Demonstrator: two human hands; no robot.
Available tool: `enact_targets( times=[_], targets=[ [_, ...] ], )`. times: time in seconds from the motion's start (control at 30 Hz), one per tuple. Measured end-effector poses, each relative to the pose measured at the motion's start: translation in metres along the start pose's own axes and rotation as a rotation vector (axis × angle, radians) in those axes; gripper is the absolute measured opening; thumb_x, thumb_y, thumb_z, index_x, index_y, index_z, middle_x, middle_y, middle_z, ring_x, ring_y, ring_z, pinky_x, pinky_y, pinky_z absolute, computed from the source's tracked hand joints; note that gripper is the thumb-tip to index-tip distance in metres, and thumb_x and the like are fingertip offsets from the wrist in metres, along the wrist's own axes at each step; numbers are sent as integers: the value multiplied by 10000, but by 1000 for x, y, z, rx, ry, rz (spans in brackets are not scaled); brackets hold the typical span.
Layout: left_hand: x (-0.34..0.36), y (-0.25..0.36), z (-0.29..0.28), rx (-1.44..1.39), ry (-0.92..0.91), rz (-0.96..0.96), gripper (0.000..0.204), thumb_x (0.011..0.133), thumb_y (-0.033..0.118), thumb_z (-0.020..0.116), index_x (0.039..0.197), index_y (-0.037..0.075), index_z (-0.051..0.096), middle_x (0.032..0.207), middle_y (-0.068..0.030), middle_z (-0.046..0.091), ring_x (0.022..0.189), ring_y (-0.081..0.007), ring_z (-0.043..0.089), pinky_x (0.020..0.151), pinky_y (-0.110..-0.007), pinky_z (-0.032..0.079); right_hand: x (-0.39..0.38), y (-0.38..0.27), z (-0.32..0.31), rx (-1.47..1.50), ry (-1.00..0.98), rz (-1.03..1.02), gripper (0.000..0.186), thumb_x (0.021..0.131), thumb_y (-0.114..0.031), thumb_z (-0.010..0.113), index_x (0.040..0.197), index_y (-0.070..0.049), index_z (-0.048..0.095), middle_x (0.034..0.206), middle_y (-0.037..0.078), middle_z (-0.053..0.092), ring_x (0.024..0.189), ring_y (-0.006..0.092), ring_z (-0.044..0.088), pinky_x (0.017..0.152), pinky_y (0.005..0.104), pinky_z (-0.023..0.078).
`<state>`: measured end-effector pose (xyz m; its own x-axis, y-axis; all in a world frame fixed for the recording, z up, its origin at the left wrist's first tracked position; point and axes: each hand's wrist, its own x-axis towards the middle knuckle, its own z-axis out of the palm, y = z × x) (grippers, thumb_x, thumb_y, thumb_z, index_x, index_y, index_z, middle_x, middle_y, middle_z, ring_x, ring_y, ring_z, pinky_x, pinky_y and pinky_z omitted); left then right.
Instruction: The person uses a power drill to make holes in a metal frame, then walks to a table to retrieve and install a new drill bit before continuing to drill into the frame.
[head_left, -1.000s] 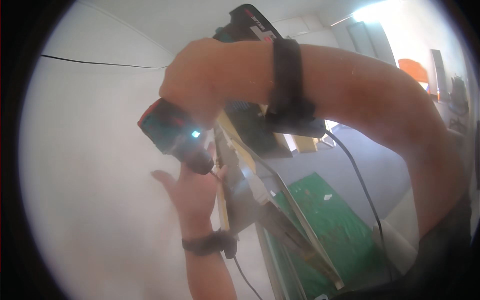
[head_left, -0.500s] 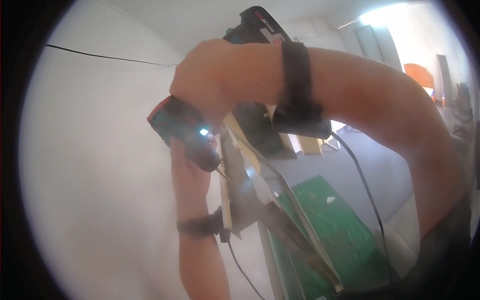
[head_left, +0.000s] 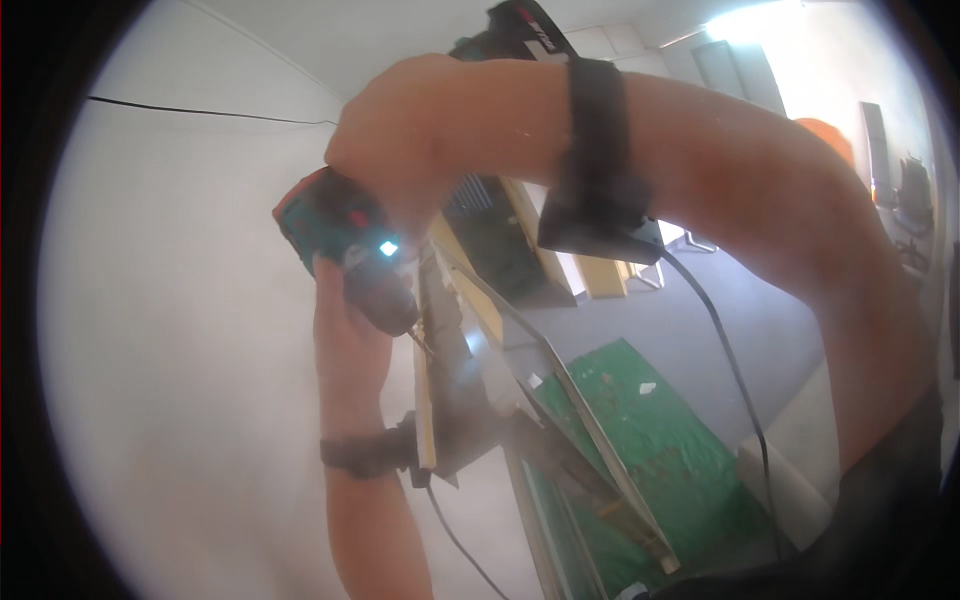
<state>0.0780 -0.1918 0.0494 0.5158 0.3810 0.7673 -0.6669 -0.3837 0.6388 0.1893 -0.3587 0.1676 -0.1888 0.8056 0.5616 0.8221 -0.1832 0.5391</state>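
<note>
My right hand [head_left: 400, 125] is wrapped round the grip of a green and black cordless drill [head_left: 340, 225], its lamp lit. The drill's black battery [head_left: 515, 35] sticks up beyond my wrist. Its thin bit [head_left: 421, 343] points down and right toward the pale edge of a board-like frame [head_left: 425, 390]; whether it touches cannot be made out. My left hand [head_left: 345, 315] reaches up from below, close under the drill's body. Its fingers are hidden behind the drill.
A white wall [head_left: 180, 330] stands close on the left. Slanted metal-edged strips [head_left: 600, 430] run down to the right. Below lie a green sheet [head_left: 650, 430] and grey floor [head_left: 710, 310]. Cables [head_left: 720, 350] trail from the black bands [head_left: 597, 150] on my wrists.
Both hands and the drill appear shifted slightly left and up in the picture. The frame's edge and background have shifted left too. My right hand keeps its hold on the drill.
</note>
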Motion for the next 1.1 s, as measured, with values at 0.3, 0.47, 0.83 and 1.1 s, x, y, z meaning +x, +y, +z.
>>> enact_targets(
  times=[0.3,0.47,0.83,1.1],
  targets=[
    [-76,-16,-2,158,-29,-447,629,1041,490,439,1484,46,384,1464,-125,433,1340,-219,442,1148,-312,333,-7,17,30,171,107,97,374,694,-300,735,1013,-106,717,905,109,722,882,324,698,742,439,552],
    [-59,-20,6,377,15,-419,710,1017,584,425,1534,120,279,1442,-106,412,1347,-222,424,1099,-305,394,-2,19,17,113,167,54,352,682,-301,735,970,-99,711,889,109,719,873,333,694,732,453,551],
    [-36,3,-5,271,-162,-289,951,916,823,242,1584,150,162,1519,-206,328,1362,-332,388,1145,-528,274,-7,19,5,68,119,46,371,648,-313,761,953,-107,707,868,103,711,853,329,693,717,451,546],
    [-33,23,-1,287,-132,-237,956,909,820,306,1577,145,198,1547,-174,340,1431,-382,344,1105,-715,156,1,8,-1,13,127,25,380,647,-314,761,954,-98,703,858,102,708,850,320,694,712,441,546]
  ],
)
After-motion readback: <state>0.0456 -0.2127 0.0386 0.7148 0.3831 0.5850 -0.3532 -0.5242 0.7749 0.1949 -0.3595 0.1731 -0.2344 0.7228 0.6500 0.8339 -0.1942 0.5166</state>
